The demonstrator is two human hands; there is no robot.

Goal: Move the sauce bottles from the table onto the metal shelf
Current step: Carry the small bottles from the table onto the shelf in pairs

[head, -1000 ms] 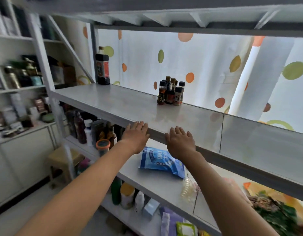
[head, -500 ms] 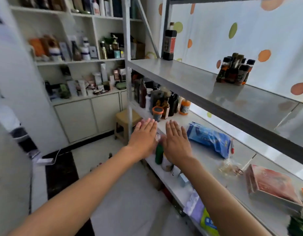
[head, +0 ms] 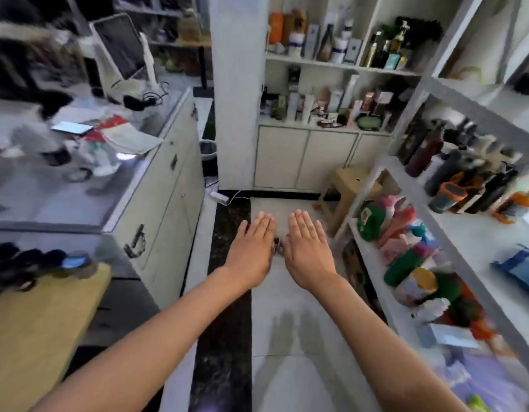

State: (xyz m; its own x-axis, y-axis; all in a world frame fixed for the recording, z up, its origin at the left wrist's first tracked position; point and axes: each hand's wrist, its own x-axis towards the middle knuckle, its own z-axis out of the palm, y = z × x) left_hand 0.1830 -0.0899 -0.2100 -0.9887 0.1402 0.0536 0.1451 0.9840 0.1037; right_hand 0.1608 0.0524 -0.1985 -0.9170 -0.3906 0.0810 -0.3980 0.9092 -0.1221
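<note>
My left hand (head: 252, 248) and my right hand (head: 306, 248) are stretched out flat side by side over the floor, palms down, fingers extended, holding nothing. At the far left several dark-capped sauce bottles (head: 22, 263) stand blurred at the back edge of a yellow wooden table (head: 34, 328). The metal shelf (head: 471, 233) runs along the right side, its middle level carrying dark bottles (head: 477, 179) and a blue packet (head: 521, 269). The small bottle group on its top level is out of view.
A white cabinet (head: 156, 185) with a cluttered glass top stands at the left. A white wall unit (head: 316, 114) of bottles and boxes stands ahead. A beige stool (head: 346, 188) sits by the shelf leg. A dark floor strip (head: 224, 322) runs below my left arm.
The view has swung left and down, away from the shelf's top level toward the floor and table. Both hands stayed flat and empty, moving off the shelf edge.
</note>
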